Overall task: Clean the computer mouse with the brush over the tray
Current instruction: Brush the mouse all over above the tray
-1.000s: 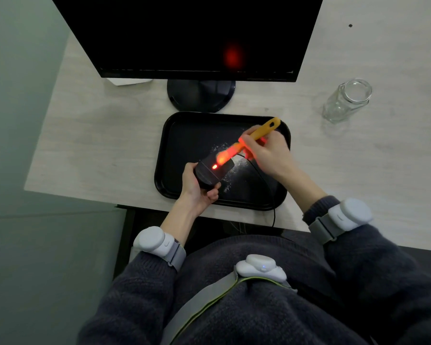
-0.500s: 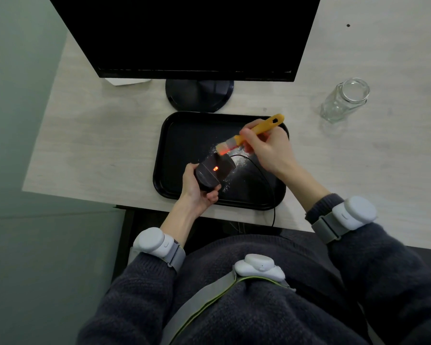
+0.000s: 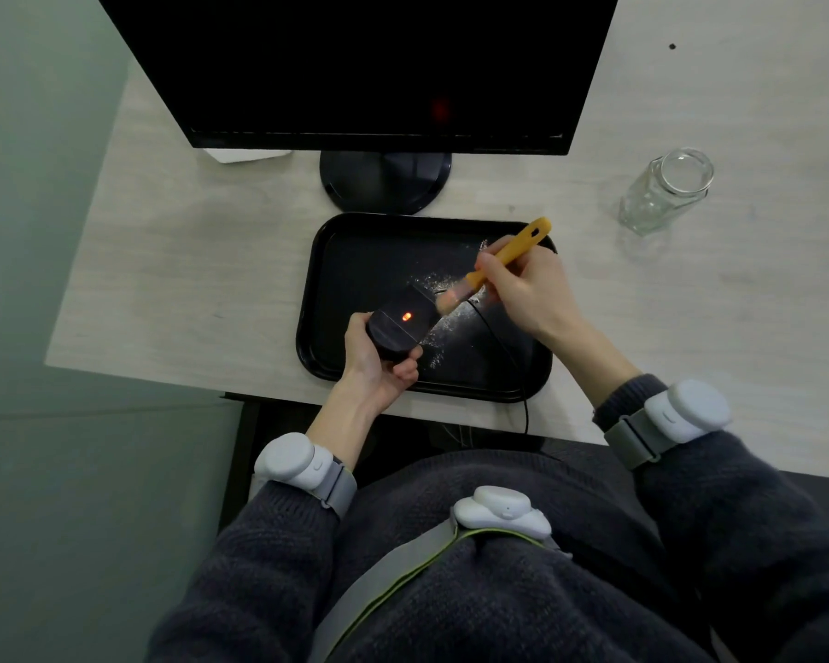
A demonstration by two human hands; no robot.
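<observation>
The black tray (image 3: 336, 299) lies on the pale wooden desk (image 3: 187, 279), and everything else sits around it. Over the tray's near-left part the left hand (image 3: 374, 370) is wrapped around the computer mouse (image 3: 400, 323), fingers curled under its near end and thumb along its left side; the mouse is turned underside-up and held above the tray floor — a small orange-red light glows from the middle of its base. Its thin black cable (image 3: 508, 351) runs off the far-right end, crosses the tray floor toward the near-right corner and drops over the desk edge. Over the tray's right half the right hand (image 3: 527, 294) is closed on the brush (image 3: 498, 263), pinching the yellow handle partway along, so that the handle's end sticks out past the tray's far-right corner. The pale bristles point down and left and touch, or very nearly touch, the far-right end of the mouse; I cannot tell which. A scatter of whitish dust (image 3: 446, 323) lies on the tray floor around and under the brush tip. Just behind the tray stands the round foot of a dark monitor (image 3: 355, 64). Well to the right of the tray an empty clear glass jar (image 3: 661, 193) stands upright — mouth open. Both forearms wear dark knitted sleeves (image 3: 738, 495) with white strapped devices near the wrists.
</observation>
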